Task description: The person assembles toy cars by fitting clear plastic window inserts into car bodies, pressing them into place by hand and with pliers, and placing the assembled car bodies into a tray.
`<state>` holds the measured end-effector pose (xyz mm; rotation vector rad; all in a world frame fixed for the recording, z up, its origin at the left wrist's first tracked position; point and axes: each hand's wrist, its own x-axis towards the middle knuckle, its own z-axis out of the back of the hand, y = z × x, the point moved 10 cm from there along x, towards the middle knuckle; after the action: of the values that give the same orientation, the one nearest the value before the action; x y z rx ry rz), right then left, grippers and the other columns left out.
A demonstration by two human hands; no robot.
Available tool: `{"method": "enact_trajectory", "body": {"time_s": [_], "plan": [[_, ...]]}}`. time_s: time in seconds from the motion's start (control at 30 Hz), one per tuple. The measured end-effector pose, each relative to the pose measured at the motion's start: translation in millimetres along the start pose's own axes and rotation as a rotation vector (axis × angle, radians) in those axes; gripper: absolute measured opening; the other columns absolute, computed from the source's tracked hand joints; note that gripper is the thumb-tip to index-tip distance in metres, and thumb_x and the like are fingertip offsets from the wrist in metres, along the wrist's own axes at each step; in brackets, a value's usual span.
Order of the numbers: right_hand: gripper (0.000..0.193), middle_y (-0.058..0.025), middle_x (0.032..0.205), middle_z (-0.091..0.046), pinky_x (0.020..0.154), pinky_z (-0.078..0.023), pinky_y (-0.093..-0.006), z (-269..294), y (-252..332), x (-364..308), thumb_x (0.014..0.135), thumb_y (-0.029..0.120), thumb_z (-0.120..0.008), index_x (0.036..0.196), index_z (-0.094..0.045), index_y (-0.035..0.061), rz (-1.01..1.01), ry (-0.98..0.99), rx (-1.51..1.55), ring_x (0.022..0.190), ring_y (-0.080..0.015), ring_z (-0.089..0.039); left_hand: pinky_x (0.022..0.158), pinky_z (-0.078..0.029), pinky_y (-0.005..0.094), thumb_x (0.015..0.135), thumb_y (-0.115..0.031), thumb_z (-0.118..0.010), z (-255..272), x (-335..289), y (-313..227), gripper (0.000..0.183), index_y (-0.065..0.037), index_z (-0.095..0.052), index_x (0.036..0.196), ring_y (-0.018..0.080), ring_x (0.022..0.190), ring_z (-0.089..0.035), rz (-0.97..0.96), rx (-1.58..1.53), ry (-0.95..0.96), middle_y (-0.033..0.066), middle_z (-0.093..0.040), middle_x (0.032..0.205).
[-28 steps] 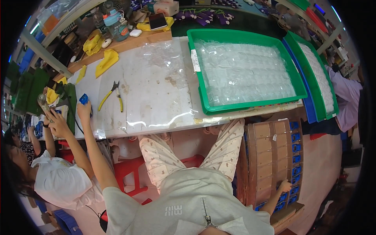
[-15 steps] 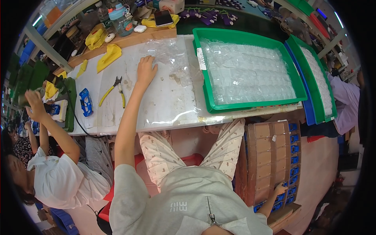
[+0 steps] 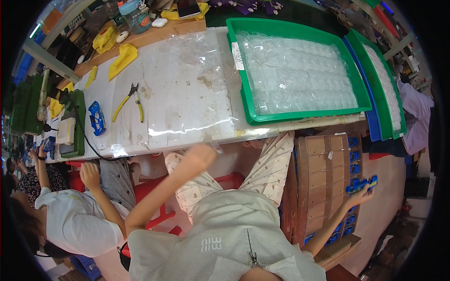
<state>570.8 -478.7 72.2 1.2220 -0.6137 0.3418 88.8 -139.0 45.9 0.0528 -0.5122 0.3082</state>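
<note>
The blue part (image 3: 357, 185) looks glossy plastic, the tray (image 3: 304, 116) smooth plastic.

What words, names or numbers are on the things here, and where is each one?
I don't copy words out, but writing shows here:
Grey shirt: pale lettering on the front.
Blue-lidded bottle: small print on its side.
Green tray: white label, print too small to read.

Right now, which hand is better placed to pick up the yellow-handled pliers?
Probably the left: the left hand, though blurred, is nearer the pliers and shows nothing held. The right hand grips a blue part by the brown divided tray.
</note>
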Motion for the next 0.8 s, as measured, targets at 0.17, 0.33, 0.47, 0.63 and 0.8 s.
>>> {"method": "enact_trajectory", "body": {"time_s": [0.17,0.33,0.47,0.63,0.8], "plan": [[0.055,-0.0185,0.119,-0.049,0.076,-0.052,-0.036,-139.2,145.1,-90.2,0.08,0.029,-0.056,0.124,-0.035,0.0033,-0.277,0.563,0.769,0.094,-0.0269,-0.059,0.06,-0.036,0.0252,0.066,-0.017,-0.055,-33.3,-32.2,-84.5,0.012,-0.008,-0.053,0.073,0.0151,0.07,-0.046,-0.204,-0.019,0.258,0.0023,-0.046,0.071],[0.072,-0.0262,0.122,-0.045,0.066,-0.053,-0.034,-197.1,211.9,-208.6,0.074,0.042,-0.062,0.124,-0.037,-0.0021,-0.597,1.251,1.113,0.086,-0.0262,-0.06,0.065,-0.04,0.0245,0.07,-0.011,-0.058,9.6,-21.1,-76.8,0.02,-0.003,-0.058,0.087,0.0147,0.078,-0.051,-0.136,0.114,0.097,0.0022,-0.051,0.078],[0.077,-0.0321,0.132,-0.031,0.059,-0.051,-0.0318,-203.7,246.5,-280.8,0.069,0.052,-0.067,0.117,-0.047,-0.0055,-0.695,1.678,1.214,0.072,-0.0269,-0.063,0.064,-0.042,0.025,0.072,-0.008,-0.061,49.1,-13.4,-76.2,0.023,-0.004,-0.062,0.094,0.0152,0.08,-0.054,-0.042,0.076,-0.142,0.0035,-0.059,0.087],[0.071,-0.0315,0.139,-0.02,0.062,-0.052,-0.0321,-198.1,263.9,-312.9,0.073,0.049,-0.063,0.115,-0.051,-0.007,-0.821,1.853,1.39,0.075,-0.028,-0.064,0.061,-0.042,0.0267,0.071,-0.007,-0.065,71.9,-15.5,-71.0,0.023,-0.007,-0.064,0.094,0.0164,0.076,-0.054,0.057,0.063,-0.386,0.0025,-0.06,0.087],[0.081,-0.0244,0.124,-0.044,0.063,-0.053,-0.031,-208.4,249.2,-307.7,0.073,0.05,-0.064,0.121,-0.04,-0.0111,-0.859,1.734,1.222,0.08,-0.0237,-0.063,0.062,-0.04,0.0291,0.071,-0.007,-0.062,1.5,-15.6,-28.3,0.017,-0.005,-0.063,0.088,0.0166,0.072,-0.051,0.201,0.141,-0.006,0.0015,-0.054,0.079]]}}
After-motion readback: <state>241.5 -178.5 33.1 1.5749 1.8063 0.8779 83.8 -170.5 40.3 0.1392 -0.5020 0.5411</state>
